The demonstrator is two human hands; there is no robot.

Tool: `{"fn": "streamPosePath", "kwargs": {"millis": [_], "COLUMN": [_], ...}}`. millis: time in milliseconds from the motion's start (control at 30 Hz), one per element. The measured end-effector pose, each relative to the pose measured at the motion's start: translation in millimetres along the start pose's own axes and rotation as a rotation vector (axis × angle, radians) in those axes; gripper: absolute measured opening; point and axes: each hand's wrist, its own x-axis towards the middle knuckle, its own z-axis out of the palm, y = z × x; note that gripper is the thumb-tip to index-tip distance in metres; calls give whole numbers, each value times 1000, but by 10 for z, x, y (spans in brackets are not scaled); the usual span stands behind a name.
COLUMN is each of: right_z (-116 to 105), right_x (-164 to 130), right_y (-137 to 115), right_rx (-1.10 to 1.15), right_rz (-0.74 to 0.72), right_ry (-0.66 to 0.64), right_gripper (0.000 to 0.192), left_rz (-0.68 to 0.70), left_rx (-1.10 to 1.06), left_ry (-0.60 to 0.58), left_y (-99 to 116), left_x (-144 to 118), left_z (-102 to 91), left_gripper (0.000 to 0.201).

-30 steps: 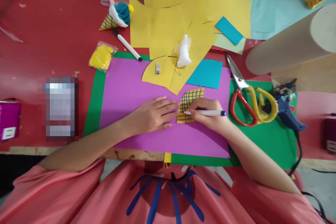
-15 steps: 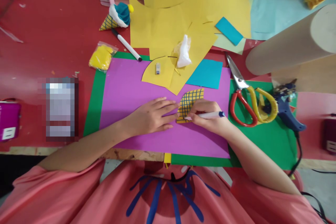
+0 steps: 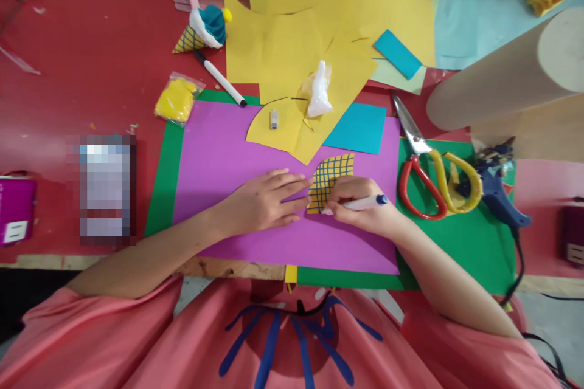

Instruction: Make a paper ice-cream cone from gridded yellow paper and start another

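A small yellow paper piece (image 3: 332, 175) with a dark blue grid drawn on it lies on a purple sheet (image 3: 219, 152). My left hand (image 3: 264, 200) lies flat on the purple sheet, its fingertips pressing the left edge of the yellow piece. My right hand (image 3: 360, 209) grips a white marker with a blue end (image 3: 365, 202). The marker's tip rests at the lower edge of the yellow piece. My right hand covers the lower right part of that piece.
A green sheet (image 3: 460, 243) lies under the purple one. To the right are red-and-yellow scissors (image 3: 429, 164), a blue glue gun (image 3: 497, 191) and a cardboard tube (image 3: 502, 73). Yellow sheets (image 3: 292, 42), a blue square (image 3: 360, 127), another marker (image 3: 221, 79) and a paper cone (image 3: 201, 30) lie beyond.
My right hand has moved the marker's tip down along the yellow piece toward its lower edge. My left hand has stayed in place.
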Motion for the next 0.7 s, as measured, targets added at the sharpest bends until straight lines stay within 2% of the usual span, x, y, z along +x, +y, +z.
{"fn": "streamPosePath", "kwargs": {"millis": [133,267,333,533,700], "right_z": [-17,12,44,92,87], "right_x": [9,26,32,37,32], "right_y": [-29,-43,-33,-2,6], "right_rx": [82,218,207,27,-37], "right_rz": [41,204,228,216,220], "right_ry": [43,290,355,314,299], "right_gripper": [21,12,12,12,13], "left_rz": [6,3,2,13,18], "left_rx": [-5,-6,-12,-14,-13], "left_ry": [5,20,25,17,31], "left_y": [-5,0,5,19,16], "left_x": [6,8,7,8,14], "left_z": [-15,-19,-13,-3,-9], "left_gripper": [27,25,25,26,25]}}
